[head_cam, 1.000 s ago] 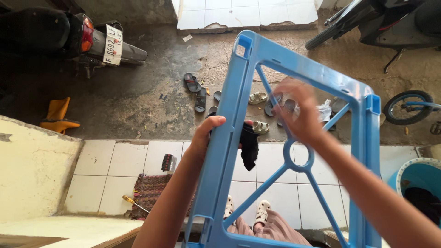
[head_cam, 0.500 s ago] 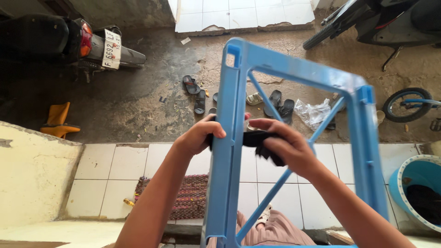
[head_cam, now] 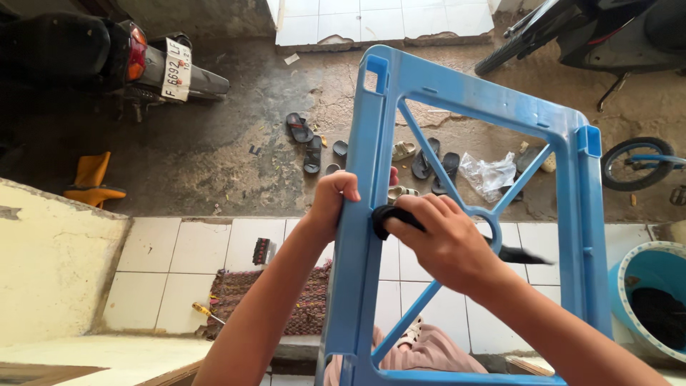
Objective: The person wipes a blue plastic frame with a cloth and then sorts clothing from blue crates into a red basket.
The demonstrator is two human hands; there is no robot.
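we hold a blue plastic frame (head_cam: 371, 214) upright before us, high above a courtyard floor (head_cam: 236, 150). our left hand (head_cam: 332, 204) has its fingers closed around the frame's left rail; our right hand (head_cam: 446, 243) grips a black cloth (head_cam: 393, 214) pressed against that rail. sandals (head_cam: 307, 139) lie scattered below.

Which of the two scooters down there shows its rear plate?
The scooter at upper left: its red tail light and white plate face the camera. The scooter at upper right shows only its wheel, side stand and dark body.
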